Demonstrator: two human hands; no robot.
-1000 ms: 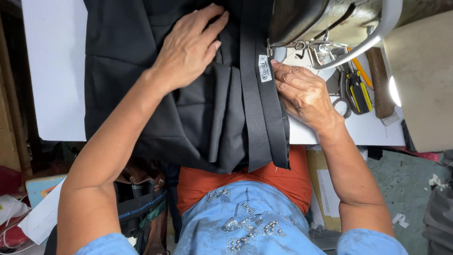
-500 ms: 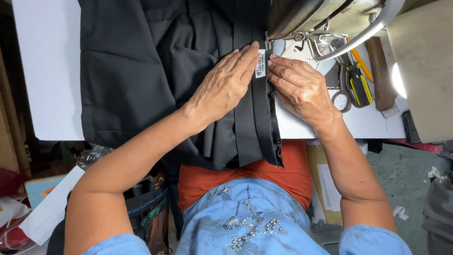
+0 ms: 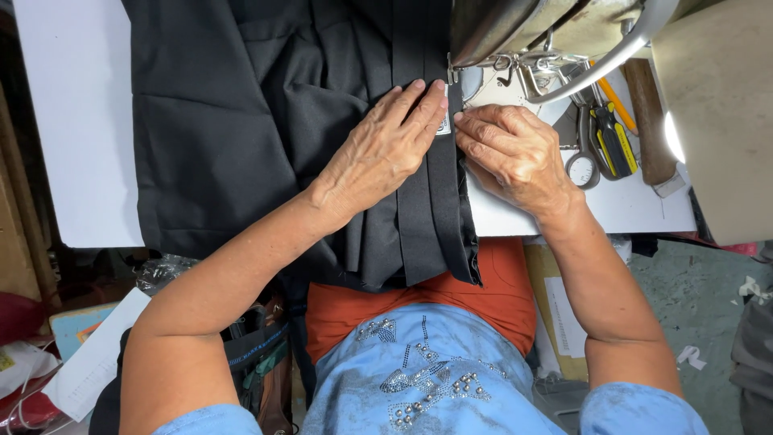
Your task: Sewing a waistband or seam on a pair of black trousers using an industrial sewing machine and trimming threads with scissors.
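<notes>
While both hands lie open, left hand (image 3: 385, 145) flat on black fabric (image 3: 241, 121) & right hand (image 3: 511, 149) pinching small white label (image 3: 444, 121) just below sewing machine (image 3: 515, 32), cloth looks soft, light, floppy: prob. best pressed flat w/ fingertips near folded band, on tabletop (image 3: 76, 121).

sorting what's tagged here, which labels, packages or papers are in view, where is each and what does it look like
Label: small white tag with dark print, on the black cloth, between the left hand and right hand, partly covered by fingertips.
Paper slip: white printed sheet, lower left, below the table edge, lying tilted.
Box: brown cardboard with a pale strip on it, under the table by the right forearm.
</notes>
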